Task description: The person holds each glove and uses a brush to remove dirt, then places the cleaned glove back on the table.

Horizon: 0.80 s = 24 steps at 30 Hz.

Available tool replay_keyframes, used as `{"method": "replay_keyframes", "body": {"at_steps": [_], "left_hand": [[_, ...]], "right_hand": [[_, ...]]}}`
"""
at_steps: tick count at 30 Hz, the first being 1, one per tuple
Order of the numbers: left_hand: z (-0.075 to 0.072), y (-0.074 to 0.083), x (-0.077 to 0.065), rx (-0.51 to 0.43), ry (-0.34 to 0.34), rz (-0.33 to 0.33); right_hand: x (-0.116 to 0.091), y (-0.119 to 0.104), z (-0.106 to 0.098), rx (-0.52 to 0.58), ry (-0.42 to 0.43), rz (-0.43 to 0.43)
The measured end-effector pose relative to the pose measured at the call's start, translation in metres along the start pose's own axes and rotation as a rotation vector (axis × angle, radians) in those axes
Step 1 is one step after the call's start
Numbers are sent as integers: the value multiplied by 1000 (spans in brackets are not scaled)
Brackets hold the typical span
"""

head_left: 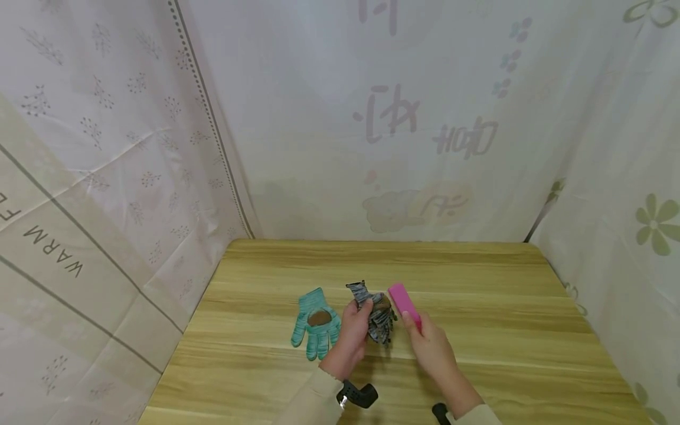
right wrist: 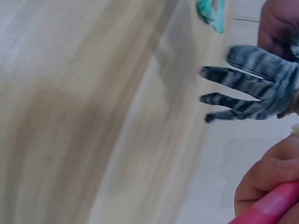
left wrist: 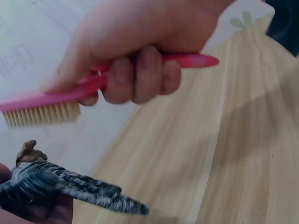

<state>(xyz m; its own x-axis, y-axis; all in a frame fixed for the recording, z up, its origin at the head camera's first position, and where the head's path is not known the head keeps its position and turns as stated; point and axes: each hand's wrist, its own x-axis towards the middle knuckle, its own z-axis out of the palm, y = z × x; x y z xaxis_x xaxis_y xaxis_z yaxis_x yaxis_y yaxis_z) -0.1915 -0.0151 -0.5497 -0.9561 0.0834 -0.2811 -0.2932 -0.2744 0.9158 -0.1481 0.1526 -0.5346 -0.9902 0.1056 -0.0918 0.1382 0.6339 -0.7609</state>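
Note:
My left hand (head_left: 353, 333) grips a black-and-grey knit work glove (head_left: 381, 324) above the table, its fingers dangling. A brown patch shows on the glove, crumpled in the left wrist view. In my right hand (head_left: 431, 348) is a pink brush (head_left: 405, 304), its fingers wrapped round the handle. The brush's pale bristles (left wrist: 42, 114) face down over the glove, with a gap between them in the left wrist view. In the right wrist view, several glove fingers (right wrist: 238, 84) stick out, and part of the brush handle (right wrist: 271, 205) shows.
A teal knit glove (head_left: 319, 333) with a brown patch lies flat on the wooden table (head_left: 255, 277), left of my left hand. Printed cloth (head_left: 319, 147) hangs behind the table and along both sides. Dark bands sit on both wrists.

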Motion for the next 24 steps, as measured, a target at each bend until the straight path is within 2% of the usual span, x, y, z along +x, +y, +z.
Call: {"method": "replay_keyframes", "body": {"at_steps": [7, 10, 15, 21, 24], "left_hand": [[3, 0, -3, 105, 5, 44], [7, -1, -4, 126, -28, 85], [11, -4, -6, 97, -76, 137], [11, -3, -6, 64, -25, 115], [8, -3, -4, 31, -23, 101]], "right_hand": [[0, -18, 1, 37, 28, -35], [1, -25, 6, 44, 28, -52], [1, -30, 12, 24, 25, -52], [1, -21, 17, -62, 2, -68], [0, -16, 17, -116, 2, -82]]}}
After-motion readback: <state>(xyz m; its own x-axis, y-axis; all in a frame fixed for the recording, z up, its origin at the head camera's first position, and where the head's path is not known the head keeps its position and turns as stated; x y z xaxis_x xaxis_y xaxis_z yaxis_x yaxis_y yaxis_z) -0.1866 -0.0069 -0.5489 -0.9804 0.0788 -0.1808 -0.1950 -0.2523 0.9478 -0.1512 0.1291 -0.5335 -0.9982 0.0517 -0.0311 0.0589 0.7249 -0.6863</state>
